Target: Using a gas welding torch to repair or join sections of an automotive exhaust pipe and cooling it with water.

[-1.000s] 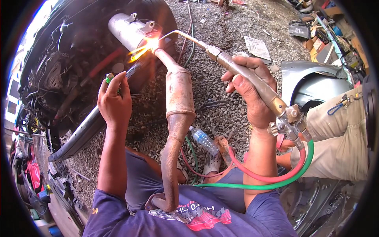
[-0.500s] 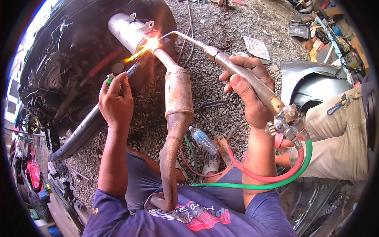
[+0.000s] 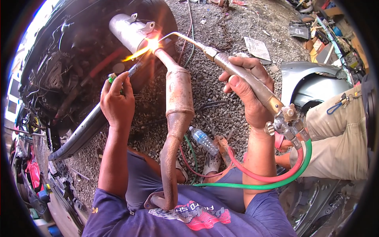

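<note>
My right hand (image 3: 252, 87) is wrapped round the brass handle of a gas welding torch (image 3: 244, 75), with its bent thin tip pointing left. A bright flame burns at the joint between a silver muffler (image 3: 128, 33) and a rusty exhaust pipe (image 3: 169, 130). That pipe, with a fatter canister section, runs down toward my lap, where its flange rests against me. My left hand (image 3: 117, 100) pinches what looks like a thin welding rod (image 3: 135, 69) close to the flame. A small green item (image 3: 112, 78) shows at its fingers; its kind is unclear.
Red and green hoses (image 3: 252, 185) loop from the torch across my legs. A plastic water bottle (image 3: 203, 140) lies on the gravel. A silver car fender (image 3: 316, 81) and another person's trousers (image 3: 335, 130) are at right. A dark car bumper (image 3: 75, 136) is at left.
My left hand has shifted slightly to the right. The flame still burns at the joint, and the torch and exhaust have barely moved.
</note>
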The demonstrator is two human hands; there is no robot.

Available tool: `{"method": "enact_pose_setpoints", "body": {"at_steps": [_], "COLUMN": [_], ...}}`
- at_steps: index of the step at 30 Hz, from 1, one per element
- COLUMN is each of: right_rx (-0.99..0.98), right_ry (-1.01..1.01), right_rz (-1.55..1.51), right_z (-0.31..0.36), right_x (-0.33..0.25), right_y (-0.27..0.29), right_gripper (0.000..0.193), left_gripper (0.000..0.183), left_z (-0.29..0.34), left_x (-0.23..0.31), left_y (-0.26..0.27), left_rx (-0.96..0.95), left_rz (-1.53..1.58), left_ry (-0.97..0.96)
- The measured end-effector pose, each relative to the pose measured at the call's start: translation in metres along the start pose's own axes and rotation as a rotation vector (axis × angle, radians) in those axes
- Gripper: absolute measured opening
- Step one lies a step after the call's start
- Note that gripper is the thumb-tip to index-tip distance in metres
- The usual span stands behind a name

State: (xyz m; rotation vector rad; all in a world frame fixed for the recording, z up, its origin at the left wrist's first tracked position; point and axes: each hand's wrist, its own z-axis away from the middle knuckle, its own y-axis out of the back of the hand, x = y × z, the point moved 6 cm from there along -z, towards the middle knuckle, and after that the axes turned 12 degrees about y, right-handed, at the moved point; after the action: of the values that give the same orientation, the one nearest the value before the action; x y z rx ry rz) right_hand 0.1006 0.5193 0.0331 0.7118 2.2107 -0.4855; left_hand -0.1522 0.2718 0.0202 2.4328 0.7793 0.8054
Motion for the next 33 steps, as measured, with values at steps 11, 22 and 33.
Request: {"method": "enact_pose_setpoints", "body": {"at_steps": [11, 22, 33], "right_rx": [0.001, -0.024, -0.028], "right_ry": [0.002, 0.005, 0.021], "right_rz": [-0.032, 0.037, 0.026], "right_z": [0.0001, 0.0002, 0.0004], "right_x": [-0.0013, -0.005, -0.005], "right_y": [-0.0013, -0.0041, -0.0053], "right_gripper": [0.033, 0.032, 0.032], "left_gripper": [0.014, 0.015, 0.015], "left_z": [0.0001, -0.0005, 0.0018], "left_x": [-0.0029, -0.0003, -0.0033], "left_y": [0.0006, 0.0012, 0.001], "left_rx": [-0.013, 0.022, -0.003], "left_rz": [0.008, 0.015, 0.006], "left_ry": [0.032, -0.033, 0.023]}}
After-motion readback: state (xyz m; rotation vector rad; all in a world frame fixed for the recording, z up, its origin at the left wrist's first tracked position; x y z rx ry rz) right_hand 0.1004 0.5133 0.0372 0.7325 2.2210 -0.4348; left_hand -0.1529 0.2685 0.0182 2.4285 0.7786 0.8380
